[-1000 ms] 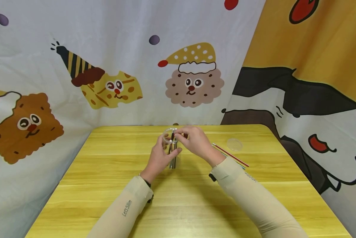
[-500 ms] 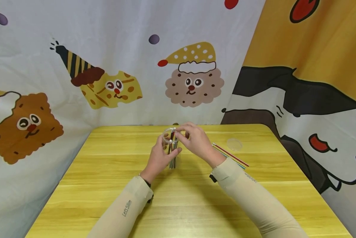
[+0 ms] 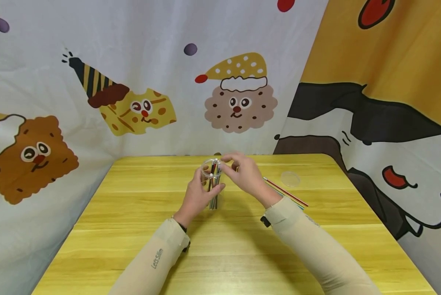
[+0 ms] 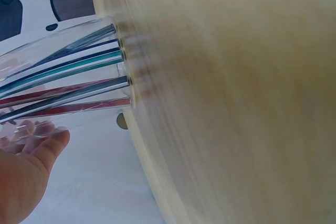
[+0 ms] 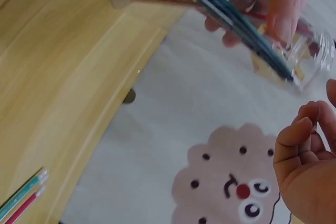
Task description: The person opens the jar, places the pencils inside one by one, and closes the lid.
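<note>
My left hand [image 3: 196, 194] grips a tall clear plastic jar [image 3: 205, 173] around its upper part, and the jar stands on the wooden table. Several pencils [image 4: 73, 72] in dark, teal, red and silvery tones lean inside it, their lower ends at the base in the left wrist view. My right hand [image 3: 244, 174] is beside the jar's mouth, with thumb and forefinger apart near the pencil tops. In the right wrist view, its other fingers [image 5: 294, 135] curl loosely and hold nothing.
Several loose pencils [image 3: 286, 192], among them red, yellow and blue ones, lie on the table [image 3: 220, 254] to the right, partly behind the right forearm. A clear round lid [image 3: 290, 179] lies flat beyond them. A printed cartoon curtain [image 3: 146, 61] hangs behind the table.
A pencil in my right fingers has gone down into the jar and been let go. The right hand has drawn slightly right from the rim; the left hand and jar stay put.
</note>
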The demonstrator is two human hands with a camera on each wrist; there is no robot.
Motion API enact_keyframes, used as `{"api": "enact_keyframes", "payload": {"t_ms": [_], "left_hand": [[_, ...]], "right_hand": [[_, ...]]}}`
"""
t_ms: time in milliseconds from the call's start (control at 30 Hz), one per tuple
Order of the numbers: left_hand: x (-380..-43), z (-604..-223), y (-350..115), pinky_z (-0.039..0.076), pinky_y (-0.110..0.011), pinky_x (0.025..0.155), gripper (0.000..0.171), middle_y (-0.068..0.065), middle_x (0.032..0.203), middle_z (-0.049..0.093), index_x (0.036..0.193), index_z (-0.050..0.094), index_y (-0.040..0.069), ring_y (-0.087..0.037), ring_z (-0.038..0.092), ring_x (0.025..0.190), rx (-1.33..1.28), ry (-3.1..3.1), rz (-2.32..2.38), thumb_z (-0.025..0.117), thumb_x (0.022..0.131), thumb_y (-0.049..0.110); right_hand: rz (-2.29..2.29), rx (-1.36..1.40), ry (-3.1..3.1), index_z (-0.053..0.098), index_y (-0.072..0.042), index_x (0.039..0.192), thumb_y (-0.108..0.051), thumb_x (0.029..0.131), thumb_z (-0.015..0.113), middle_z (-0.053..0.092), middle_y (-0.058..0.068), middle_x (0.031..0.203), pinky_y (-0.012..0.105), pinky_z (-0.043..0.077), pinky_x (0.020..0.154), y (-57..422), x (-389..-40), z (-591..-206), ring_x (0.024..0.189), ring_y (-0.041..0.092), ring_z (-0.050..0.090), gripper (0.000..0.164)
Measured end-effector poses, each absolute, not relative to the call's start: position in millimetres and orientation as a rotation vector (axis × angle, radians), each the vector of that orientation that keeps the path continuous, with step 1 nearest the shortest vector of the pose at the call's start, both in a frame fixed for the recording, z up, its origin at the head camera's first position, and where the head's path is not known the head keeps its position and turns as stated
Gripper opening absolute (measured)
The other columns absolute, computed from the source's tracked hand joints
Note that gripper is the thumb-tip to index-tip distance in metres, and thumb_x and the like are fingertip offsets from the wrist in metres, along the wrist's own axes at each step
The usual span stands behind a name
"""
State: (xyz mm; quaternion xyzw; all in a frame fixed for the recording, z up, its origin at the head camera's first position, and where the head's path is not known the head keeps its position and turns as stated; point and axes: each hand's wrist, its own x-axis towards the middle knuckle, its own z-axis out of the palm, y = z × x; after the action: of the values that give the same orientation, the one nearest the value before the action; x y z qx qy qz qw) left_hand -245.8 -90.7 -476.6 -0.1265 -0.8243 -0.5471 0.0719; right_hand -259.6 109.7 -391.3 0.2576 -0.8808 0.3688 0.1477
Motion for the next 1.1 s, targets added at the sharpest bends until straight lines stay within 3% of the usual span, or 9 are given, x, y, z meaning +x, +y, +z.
{"api": "enact_keyframes", "payload": {"t_ms": [200,433,533,800,1100], "left_hand": [[-246.2,-476.5,-88.6,0.054,-0.054,0.115,0.084,-0.008,0.130,0.062,0.158,0.040,0.013,-0.027,0.063,0.124,-0.367,-2.467,-1.665,0.083,0.094,0.048],[-245.6,-476.0,-88.4,0.054,-0.054,0.115,0.086,-0.007,0.128,0.061,0.159,0.040,0.012,-0.026,0.063,0.126,-0.355,-2.475,-1.687,0.083,0.094,0.047],[-245.4,-475.9,-88.9,0.054,-0.053,0.114,0.084,-0.007,0.127,0.061,0.159,0.040,0.011,-0.026,0.064,0.124,-0.350,-2.477,-1.675,0.083,0.094,0.044],[-246.9,-477.6,-90.4,0.055,-0.052,0.114,0.085,-0.007,0.125,0.061,0.158,0.040,0.013,-0.026,0.064,0.124,-0.353,-2.483,-1.652,0.082,0.094,0.048],[-246.6,-477.8,-90.6,0.055,-0.052,0.114,0.085,-0.007,0.126,0.061,0.158,0.040,0.014,-0.026,0.063,0.125,-0.344,-2.496,-1.652,0.082,0.094,0.049]], "right_hand": [[1.182,0.591,-2.627,0.073,-0.012,0.132,-0.031,0.108,0.067,0.075,0.010,0.121,0.028,0.054,0.061,150.2,-267.4,-392.7,0.082,0.018,0.066,0.032],[1.026,0.437,-2.905,0.070,-0.008,0.135,-0.028,0.110,0.063,0.074,0.014,0.127,0.045,0.061,0.089,224.7,-278.8,-415.6,0.108,0.030,0.070,0.032],[0.905,0.407,-3.018,0.071,-0.006,0.134,-0.023,0.109,0.065,0.075,0.014,0.125,0.051,0.061,0.094,247.2,-278.7,-431.1,0.114,0.032,0.070,0.031],[0.658,0.497,-3.061,0.078,-0.003,0.117,-0.012,0.100,0.076,0.075,0.010,0.105,0.040,0.060,0.077,265.9,-276.5,-459.5,0.092,0.023,0.069,0.019],[0.471,0.496,-3.058,0.078,-0.004,0.115,-0.013,0.097,0.080,0.080,0.010,0.103,0.045,0.063,0.079,260.8,-275.2,-472.8,0.093,0.027,0.074,0.020]]}}
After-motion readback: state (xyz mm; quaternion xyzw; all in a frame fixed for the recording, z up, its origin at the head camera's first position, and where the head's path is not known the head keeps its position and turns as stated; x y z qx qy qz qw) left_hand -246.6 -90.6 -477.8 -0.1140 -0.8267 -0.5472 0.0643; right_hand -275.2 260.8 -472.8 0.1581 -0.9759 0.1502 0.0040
